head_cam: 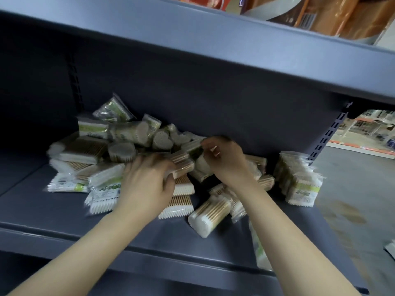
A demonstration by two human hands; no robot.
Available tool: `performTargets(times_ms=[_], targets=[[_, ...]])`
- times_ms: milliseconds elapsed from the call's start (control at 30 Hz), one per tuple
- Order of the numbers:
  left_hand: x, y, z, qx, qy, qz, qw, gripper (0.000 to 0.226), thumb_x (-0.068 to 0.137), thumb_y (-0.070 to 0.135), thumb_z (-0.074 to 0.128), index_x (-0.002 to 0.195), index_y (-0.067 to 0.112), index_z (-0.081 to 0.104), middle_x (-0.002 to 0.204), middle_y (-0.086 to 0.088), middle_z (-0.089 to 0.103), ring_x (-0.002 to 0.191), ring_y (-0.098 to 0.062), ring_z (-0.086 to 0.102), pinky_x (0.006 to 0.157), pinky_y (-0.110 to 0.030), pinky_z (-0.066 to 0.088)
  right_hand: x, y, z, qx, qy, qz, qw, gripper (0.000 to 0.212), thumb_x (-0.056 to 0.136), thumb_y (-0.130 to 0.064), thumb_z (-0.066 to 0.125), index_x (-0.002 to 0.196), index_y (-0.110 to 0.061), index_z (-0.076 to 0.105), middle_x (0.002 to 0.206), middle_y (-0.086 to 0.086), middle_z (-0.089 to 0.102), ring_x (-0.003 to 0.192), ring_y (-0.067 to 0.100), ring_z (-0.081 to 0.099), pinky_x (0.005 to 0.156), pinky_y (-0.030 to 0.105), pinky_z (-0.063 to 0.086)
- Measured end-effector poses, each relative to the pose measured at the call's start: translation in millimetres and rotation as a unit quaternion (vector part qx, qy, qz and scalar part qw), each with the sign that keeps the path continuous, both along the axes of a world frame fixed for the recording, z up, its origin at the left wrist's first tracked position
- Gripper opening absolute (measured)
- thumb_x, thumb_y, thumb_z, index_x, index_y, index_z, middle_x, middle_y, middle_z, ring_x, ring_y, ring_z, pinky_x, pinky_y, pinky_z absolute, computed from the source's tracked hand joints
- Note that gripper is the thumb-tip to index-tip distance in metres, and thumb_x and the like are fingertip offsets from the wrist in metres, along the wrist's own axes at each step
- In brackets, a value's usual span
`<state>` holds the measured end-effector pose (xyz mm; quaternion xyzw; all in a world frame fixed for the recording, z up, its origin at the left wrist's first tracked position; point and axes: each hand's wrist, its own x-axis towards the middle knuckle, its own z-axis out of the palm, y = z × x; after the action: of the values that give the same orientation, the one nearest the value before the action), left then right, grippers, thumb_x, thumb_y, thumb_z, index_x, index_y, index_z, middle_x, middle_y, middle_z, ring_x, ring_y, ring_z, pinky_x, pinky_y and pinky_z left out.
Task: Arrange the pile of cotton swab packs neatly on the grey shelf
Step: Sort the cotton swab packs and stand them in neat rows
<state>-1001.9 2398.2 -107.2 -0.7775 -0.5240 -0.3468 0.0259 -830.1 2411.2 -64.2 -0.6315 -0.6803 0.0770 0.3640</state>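
We look down at a grey shelf (53,212) where a loose pile of cotton swab packs (119,144) lies heaped against the back panel, flat bags and round tubs mixed together and pointing every way. Both of the person's bare arms reach in from below. The left hand (147,180) sits at the middle of the heap, its fingers curled round a clear round pack of wooden-stemmed swabs (181,164), which it holds just above the flat packs (177,199) lying beneath. The right hand (224,159) is just beside it, touching the same cluster, with fingers bent around a pack at the top of the heap (192,146); motion blur keeps us from telling exactly how firmly it grips. In front of the hands a round tub (210,216) lies on its side near the shelf's front edge. At the right end of the shelf a row of flat packs (297,180) stands upright, one behind another, well apart from the heap's left side. An upper shelf (192,50) spans overhead, carrying orange-wrapped goods (333,16). Beyond the shelf's right end we see a concrete floor (359,189).
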Motion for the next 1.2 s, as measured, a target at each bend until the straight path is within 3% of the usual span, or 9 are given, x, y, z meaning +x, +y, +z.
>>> performTargets(times_ms=[100, 233, 400, 567, 767, 933, 1033, 1200], targets=[[-5.1, 6.4, -3.4, 0.016, -0.003, 0.008, 1.0, 0.036, 0.068, 0.031, 0.039, 0.083, 0.015, 0.068, 0.085, -0.01, 0.066, 0.074, -0.035, 0.058, 0.064, -0.039, 0.046, -2.9, 14.6, 8.9, 0.01, 0.009, 0.014, 1.0, 0.023, 0.085, -0.008, 0.054, 0.104, -0.014, 0.065, 0.103, 0.003, 0.063, 0.085, 0.013, 0.055, 0.078, 0.023, 0.043], [-10.0, 13.0, -6.1, -0.005, 0.014, 0.033, 0.999, 0.038, 0.067, 0.029, 0.044, 0.094, 0.014, 0.068, 0.085, -0.014, 0.064, 0.073, -0.037, 0.059, 0.064, -0.041, 0.047, -10.5, 20.6, 6.7, -0.007, -0.007, 0.038, 0.999, 0.023, 0.085, -0.009, 0.053, 0.103, -0.018, 0.065, 0.09, -0.01, 0.056, 0.081, 0.004, 0.051, 0.071, 0.012, 0.033], [-24.7, 12.6, -12.6, -0.045, -0.03, 0.009, 0.998, 0.032, 0.068, 0.02, 0.051, 0.095, 0.013, 0.068, 0.09, -0.012, 0.064, 0.075, -0.035, 0.061, 0.062, -0.035, 0.048, -28.3, 11.9, -7.9, -0.057, -0.038, 0.088, 0.994, 0.019, 0.084, -0.016, 0.054, 0.099, -0.022, 0.065, 0.087, -0.01, 0.058, 0.088, 0.01, 0.057, 0.075, 0.023, 0.04], [-42.9, -1.8, -20.2, -0.054, -0.042, -0.004, 0.998, 0.032, 0.074, 0.02, 0.05, 0.1, 0.011, 0.066, 0.085, -0.008, 0.062, 0.075, -0.03, 0.061, 0.059, -0.032, 0.05, -41.5, -0.9, -19.5, -0.069, -0.047, 0.098, 0.992, 0.018, 0.085, -0.015, 0.055, 0.101, -0.017, 0.063, 0.102, 0.0, 0.066, 0.096, 0.016, 0.058, 0.078, 0.027, 0.042], [-71.8, -24.1, -28.2, -0.052, -0.039, 0.035, 0.997, 0.028, 0.073, 0.019, 0.047, 0.09, 0.012, 0.068, 0.085, -0.006, 0.063, 0.077, -0.032, 0.06, 0.068, -0.038, 0.049, -60.8, -21.2, -28.2, -0.066, -0.023, 0.128, 0.989, 0.018, 0.08, -0.011, 0.06, 0.097, -0.015, 0.065, 0.085, -0.004, 0.056, 0.082, 0.012, 0.052, 0.07, 0.022, 0.038], [-97.1, -43.8, -37.8, -0.075, -0.068, 0.086, 0.991, 0.018, 0.077, 0.006, 0.063, 0.092, 0.014, 0.068, 0.09, -0.001, 0.061, 0.086, -0.029, 0.056, 0.075, -0.039, 0.043, -83.6, -34.3, -45.6, -0.057, -0.053, 0.182, 0.98, 0.03, 0.074, -0.024, 0.065, 0.103, -0.018, 0.066, 0.098, -0.002, 0.056, 0.099, 0.019, 0.052, 0.083, 0.026, 0.037], [-104.5, -54.1, -41.9, -0.089, -0.058, 0.088, 0.99, 0.022, 0.077, 0.016, 0.055, 0.095, 0.014, 0.067, 0.092, -0.002, 0.061, 0.085, -0.028, 0.056, 0.073, -0.038, 0.045, -98.2, -38.7, -54.4, -0.051, -0.093, 0.189, 0.976, 0.045, 0.069, -0.035, 0.057, 0.11, -0.02, 0.064, 0.109, 0.0, 0.055, 0.105, 0.02, 0.045, 0.087, 0.027, 0.032], [-107.0, -61.9, -42.4, -0.092, -0.049, 0.095, 0.99, 0.023, 0.076, 0.016, 0.056, 0.096, 0.012, 0.066, 0.092, -0.003, 0.061, 0.083, -0.029, 0.057, 0.073, -0.038, 0.045, -112.7, -36.5, -65.7, -0.019, -0.15, 0.147, 0.977, 0.046, 0.074, -0.034, 0.061, 0.119, -0.022, 0.057, 0.117, 0.001, 0.052, 0.11, 0.023, 0.04, 0.083, 0.027, 0.024]])
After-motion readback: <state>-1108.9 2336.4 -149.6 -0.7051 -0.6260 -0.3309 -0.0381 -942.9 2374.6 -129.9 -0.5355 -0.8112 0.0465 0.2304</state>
